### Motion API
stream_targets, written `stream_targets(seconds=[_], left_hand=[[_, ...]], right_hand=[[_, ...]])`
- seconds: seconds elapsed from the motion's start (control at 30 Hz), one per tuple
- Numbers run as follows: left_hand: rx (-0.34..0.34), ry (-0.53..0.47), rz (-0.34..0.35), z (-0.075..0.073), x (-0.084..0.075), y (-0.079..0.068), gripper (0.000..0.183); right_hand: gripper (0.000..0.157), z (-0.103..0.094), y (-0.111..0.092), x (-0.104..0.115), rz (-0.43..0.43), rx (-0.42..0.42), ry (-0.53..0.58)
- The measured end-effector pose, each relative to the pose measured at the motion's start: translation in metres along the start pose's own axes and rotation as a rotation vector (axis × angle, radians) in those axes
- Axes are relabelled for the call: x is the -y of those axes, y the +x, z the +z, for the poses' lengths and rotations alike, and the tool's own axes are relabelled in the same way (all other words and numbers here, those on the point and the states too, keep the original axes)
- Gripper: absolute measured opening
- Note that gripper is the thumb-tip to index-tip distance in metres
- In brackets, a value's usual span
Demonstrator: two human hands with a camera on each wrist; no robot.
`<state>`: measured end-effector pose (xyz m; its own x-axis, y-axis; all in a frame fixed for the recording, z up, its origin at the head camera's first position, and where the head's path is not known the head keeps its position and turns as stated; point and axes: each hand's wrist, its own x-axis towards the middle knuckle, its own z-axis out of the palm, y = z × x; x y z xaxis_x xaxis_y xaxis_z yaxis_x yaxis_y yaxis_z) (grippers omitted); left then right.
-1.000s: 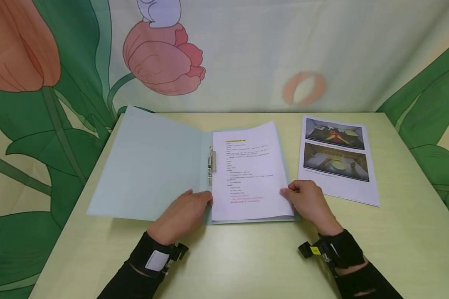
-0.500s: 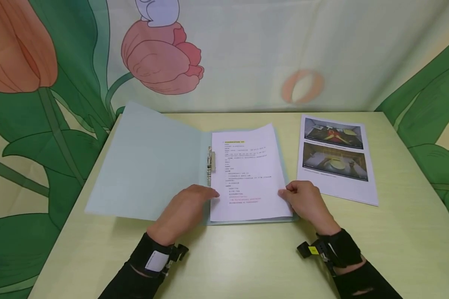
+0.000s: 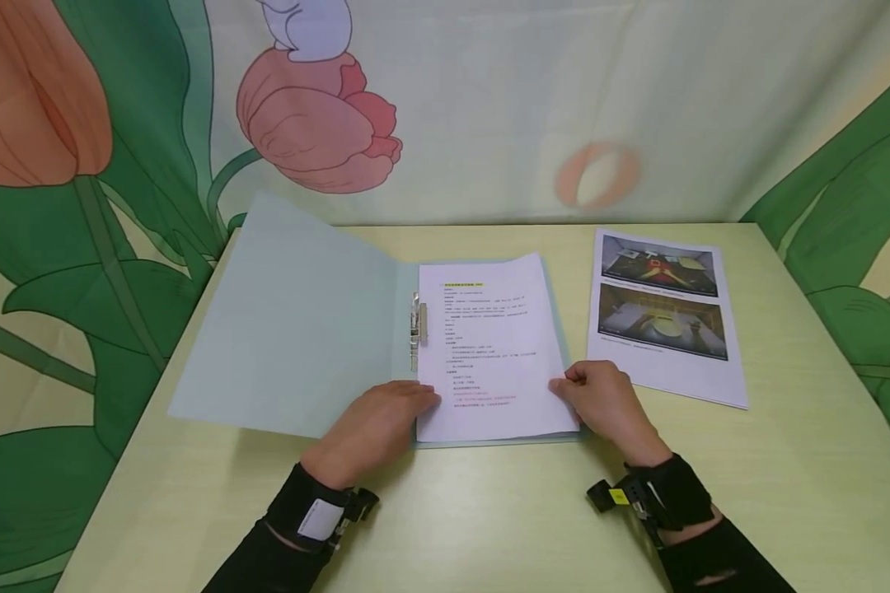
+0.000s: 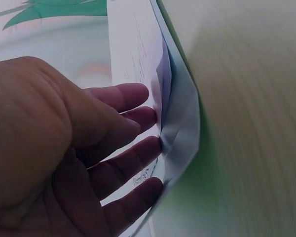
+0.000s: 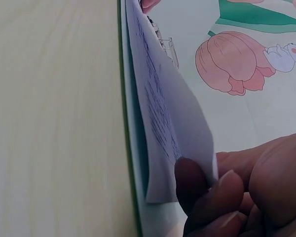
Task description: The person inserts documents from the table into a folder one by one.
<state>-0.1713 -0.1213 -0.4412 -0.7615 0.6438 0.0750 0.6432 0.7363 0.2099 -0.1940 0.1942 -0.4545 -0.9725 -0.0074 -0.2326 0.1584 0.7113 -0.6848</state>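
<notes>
A pale blue folder (image 3: pixel 289 321) lies spread on the table, its left cover tilted up off the surface. On its right side is a stack of printed paper (image 3: pixel 489 346), next to the metal clip (image 3: pixel 419 329) at the spine. My right hand (image 3: pixel 608 403) pinches the stack's right edge near the lower corner; the right wrist view shows the paper (image 5: pixel 187 108) bent up between thumb and fingers. My left hand (image 3: pixel 378 424) lies at the stack's lower left, over the spine. In the left wrist view its fingers (image 4: pixel 126 165) are extended, fingertips against the folder and paper edge.
Another printed sheet or stack (image 3: pixel 667 379) with two pictures lies to the right of the folder. The light wooden table (image 3: pixel 489 519) ends at a flower-printed curtain (image 3: pixel 489 107) behind. Both wrists wear black bands with small cameras.
My left hand has shifted from the spine onto the paper's left edge, rising and then lowering slightly. The folder's left cover tilts up a little more. The right hand keeps its pinch.
</notes>
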Motion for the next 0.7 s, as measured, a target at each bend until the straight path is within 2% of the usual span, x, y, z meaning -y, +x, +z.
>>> stream_targets(seconds=[0.5, 0.7], left_hand=[[0.024, 0.039, -0.013, -0.0022, -0.0063, 0.0047, 0.035], [0.000, 0.032, -0.025, 0.0008, -0.0049, 0.0028, 0.030]], right_hand=[[0.024, -0.0043, -0.0011, -0.0032, 0.001, -0.073, -0.095], [0.025, -0.0088, -0.0016, -0.0044, -0.023, -0.122, -0.119]])
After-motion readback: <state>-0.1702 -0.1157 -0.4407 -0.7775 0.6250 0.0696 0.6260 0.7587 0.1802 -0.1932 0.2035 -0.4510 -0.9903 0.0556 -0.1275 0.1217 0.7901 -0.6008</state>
